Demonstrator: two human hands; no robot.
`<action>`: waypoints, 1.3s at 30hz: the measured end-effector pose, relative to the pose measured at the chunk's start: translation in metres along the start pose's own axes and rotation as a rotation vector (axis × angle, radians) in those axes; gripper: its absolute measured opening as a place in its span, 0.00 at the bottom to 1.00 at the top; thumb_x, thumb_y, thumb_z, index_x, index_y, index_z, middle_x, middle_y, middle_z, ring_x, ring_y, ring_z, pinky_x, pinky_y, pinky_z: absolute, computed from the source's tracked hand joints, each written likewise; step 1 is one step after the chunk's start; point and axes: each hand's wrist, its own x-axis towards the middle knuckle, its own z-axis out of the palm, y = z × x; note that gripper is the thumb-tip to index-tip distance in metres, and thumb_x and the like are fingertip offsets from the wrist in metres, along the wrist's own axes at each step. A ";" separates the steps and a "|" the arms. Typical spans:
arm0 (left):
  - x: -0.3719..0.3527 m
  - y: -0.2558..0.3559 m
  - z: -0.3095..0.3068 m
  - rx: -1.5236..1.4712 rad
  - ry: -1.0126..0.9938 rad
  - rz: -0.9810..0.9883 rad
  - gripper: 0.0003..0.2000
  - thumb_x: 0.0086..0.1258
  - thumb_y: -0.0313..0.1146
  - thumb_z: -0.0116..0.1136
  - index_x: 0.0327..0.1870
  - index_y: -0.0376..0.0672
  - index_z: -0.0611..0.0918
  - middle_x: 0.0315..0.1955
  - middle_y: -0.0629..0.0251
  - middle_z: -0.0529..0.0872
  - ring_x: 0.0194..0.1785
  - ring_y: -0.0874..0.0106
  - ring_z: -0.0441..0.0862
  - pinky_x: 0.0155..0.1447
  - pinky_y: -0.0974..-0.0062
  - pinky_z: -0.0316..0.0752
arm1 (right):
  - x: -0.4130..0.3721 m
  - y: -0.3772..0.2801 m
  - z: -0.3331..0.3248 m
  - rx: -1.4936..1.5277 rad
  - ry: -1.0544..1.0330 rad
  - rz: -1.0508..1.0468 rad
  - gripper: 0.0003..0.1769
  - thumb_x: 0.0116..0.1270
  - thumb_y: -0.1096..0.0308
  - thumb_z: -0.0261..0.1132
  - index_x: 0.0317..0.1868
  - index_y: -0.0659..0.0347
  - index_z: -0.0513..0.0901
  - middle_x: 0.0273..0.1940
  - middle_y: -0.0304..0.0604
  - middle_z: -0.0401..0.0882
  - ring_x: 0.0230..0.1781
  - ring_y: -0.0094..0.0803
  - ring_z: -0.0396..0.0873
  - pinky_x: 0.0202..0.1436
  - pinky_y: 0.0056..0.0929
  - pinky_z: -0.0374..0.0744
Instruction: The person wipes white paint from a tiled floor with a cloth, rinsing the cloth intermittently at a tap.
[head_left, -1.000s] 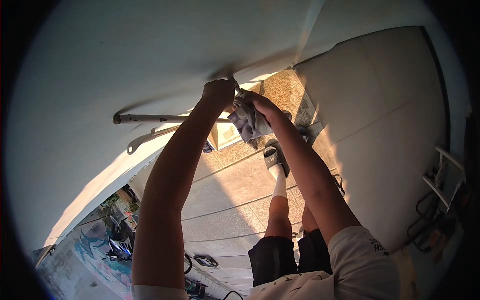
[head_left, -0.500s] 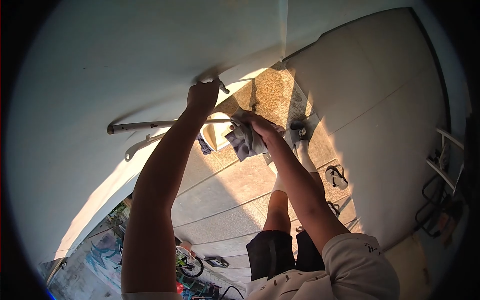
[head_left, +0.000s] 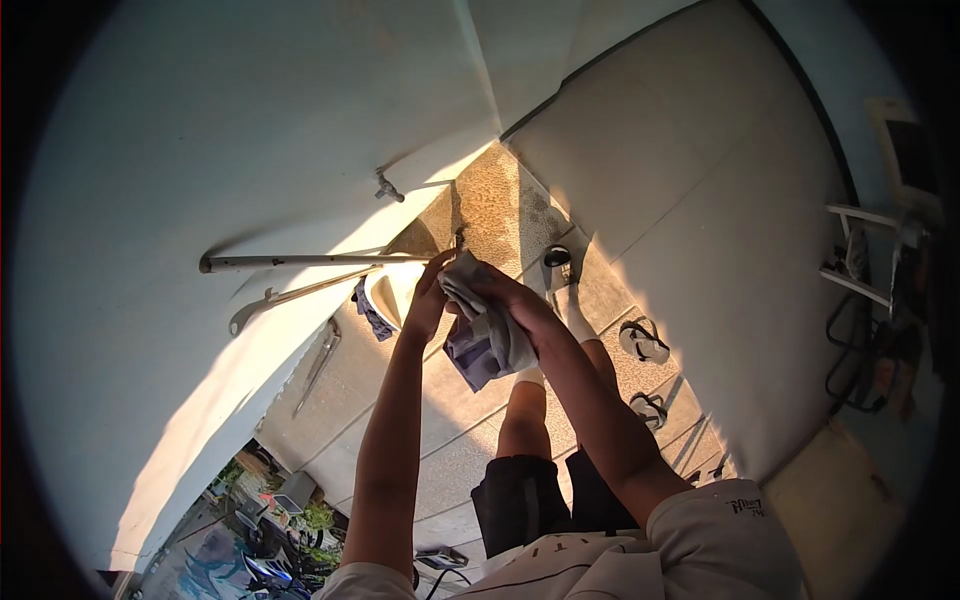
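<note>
A bunched grey and purple cloth (head_left: 490, 345) hangs between my hands in front of my body. My right hand (head_left: 512, 298) is closed round its upper right side. On the other side my left hand (head_left: 430, 302) grips the cloth's upper left edge, its fingers partly hidden. Up on the wall, beyond both hands, is a metal tap (head_left: 388, 187). Below it a pale basin (head_left: 386, 300) stands on the floor, partly covered by my left hand, with a dark patterned cloth (head_left: 370, 310) over its rim.
Two long poles lean at the wall, one a pipe-like pole (head_left: 290, 262). Sandals (head_left: 643, 342) lie on the tiled floor (head_left: 455, 410) by my legs. A large grey panel (head_left: 690, 180) stands to the right, with a white rack (head_left: 855, 255) beyond it.
My left hand has left the tap and come down to the cloth. My right hand and the cloth have moved slightly lower in view. The camera view has shifted.
</note>
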 end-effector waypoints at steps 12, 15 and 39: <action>-0.117 -0.062 0.109 -0.073 -0.614 -0.666 0.39 0.71 0.34 0.66 0.79 0.44 0.58 0.74 0.59 0.68 0.73 0.60 0.71 0.73 0.57 0.72 | -0.135 -0.075 -0.076 0.189 0.327 -0.437 0.13 0.72 0.64 0.63 0.50 0.64 0.80 0.42 0.44 0.85 0.43 0.30 0.85 0.50 0.27 0.83; -0.113 -0.044 0.172 -0.025 -0.635 -0.668 0.38 0.74 0.50 0.61 0.80 0.45 0.58 0.74 0.57 0.69 0.76 0.59 0.67 0.74 0.57 0.70 | -0.184 -0.092 -0.139 0.280 0.321 -0.594 0.15 0.75 0.63 0.62 0.56 0.61 0.79 0.48 0.44 0.85 0.46 0.33 0.86 0.52 0.34 0.85; -0.024 -0.152 0.496 0.559 -0.957 -1.242 0.33 0.66 0.28 0.70 0.72 0.34 0.69 0.60 0.59 0.82 0.59 0.69 0.81 0.65 0.70 0.77 | -0.442 -0.154 -0.526 -0.082 1.704 -0.815 0.15 0.74 0.65 0.56 0.54 0.63 0.80 0.45 0.46 0.84 0.47 0.42 0.84 0.53 0.40 0.81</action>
